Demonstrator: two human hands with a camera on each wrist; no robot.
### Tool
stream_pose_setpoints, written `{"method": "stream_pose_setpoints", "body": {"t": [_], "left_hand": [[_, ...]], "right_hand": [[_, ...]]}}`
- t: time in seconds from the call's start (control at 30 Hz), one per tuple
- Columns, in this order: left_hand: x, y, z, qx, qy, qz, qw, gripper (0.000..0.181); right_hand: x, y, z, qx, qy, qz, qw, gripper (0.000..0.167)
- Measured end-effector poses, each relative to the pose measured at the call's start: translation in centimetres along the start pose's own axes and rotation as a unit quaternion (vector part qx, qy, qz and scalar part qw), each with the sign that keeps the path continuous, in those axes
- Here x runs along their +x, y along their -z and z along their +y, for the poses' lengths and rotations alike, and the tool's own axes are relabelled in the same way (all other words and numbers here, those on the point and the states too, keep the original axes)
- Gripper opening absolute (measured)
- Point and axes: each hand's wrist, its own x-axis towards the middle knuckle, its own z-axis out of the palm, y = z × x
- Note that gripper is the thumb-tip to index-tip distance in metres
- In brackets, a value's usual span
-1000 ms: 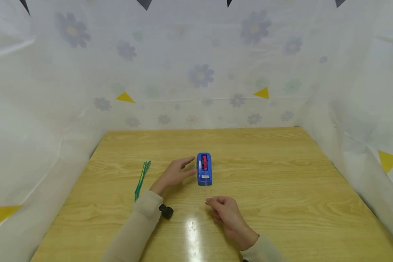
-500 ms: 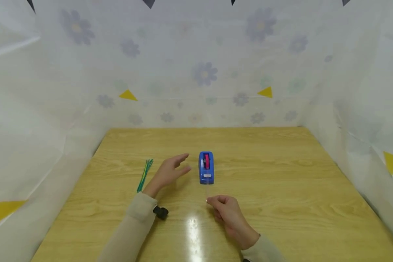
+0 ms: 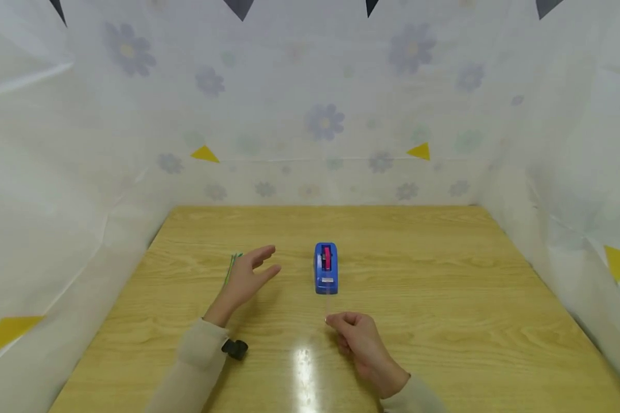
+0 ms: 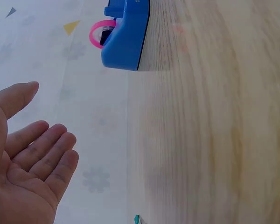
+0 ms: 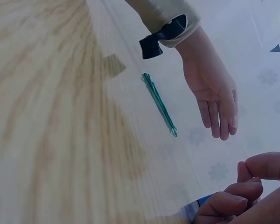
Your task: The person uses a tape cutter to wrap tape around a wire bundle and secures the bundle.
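A blue tape dispenser [image 3: 326,281] with a pink core stands mid-table. From its front a thin strip of clear tape [image 3: 328,305] stretches toward the near side, and my right hand [image 3: 359,344] pinches its end between thumb and forefinger. My left hand [image 3: 243,282] hovers left of the dispenser, fingers extended, thumb apart, touching nothing. In the left wrist view its palm [image 4: 23,186] is bare. Behind that hand, partly hidden in the head view, lies a bundle of thin green strips [image 3: 229,271]. The right wrist view shows the whole bundle [image 5: 158,105] on the table.
The wood-grain table [image 3: 444,275] is enclosed by pale flowered sheeting [image 3: 268,97] at the back and sides. A black strap [image 3: 235,349] protrudes from the left cuff. Yellow triangles [image 3: 205,154] mark the sheeting.
My left hand has drawn away from the dispenser, leftward to the green bundle, now covering part of it. The right hand keeps its pinch on the tape, nearly still.
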Motion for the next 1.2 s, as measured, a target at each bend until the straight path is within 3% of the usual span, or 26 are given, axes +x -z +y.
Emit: {"method": "stream_pose_setpoints", "body": {"t": [0.23, 0.57, 0.77, 1.2], "left_hand": [[-1.1, 1.6, -0.8, 0.028, 0.005, 0.015, 0.9995, 0.055], [-2.2, 3.7, -1.1, 0.033, 0.016, 0.049, 0.9981, 0.057], [-2.9, 4.8, -2.1, 0.046, 0.025, 0.060, 0.9968, 0.057], [-4.2, 6.0, -2.8, 0.066, 0.050, 0.082, 0.9932, 0.060]], "right_hand": [[0.3, 0.2, -0.1, -0.008, -0.012, 0.001, 0.9999, 0.020], [0.8, 0.2, -0.1, 0.002, -0.004, -0.004, 1.0000, 0.019], [1.0, 0.3, -0.2, 0.000, -0.002, -0.004, 1.0000, 0.022], [1.3, 0.3, 0.0, 0.006, 0.006, 0.001, 1.0000, 0.018]]}}
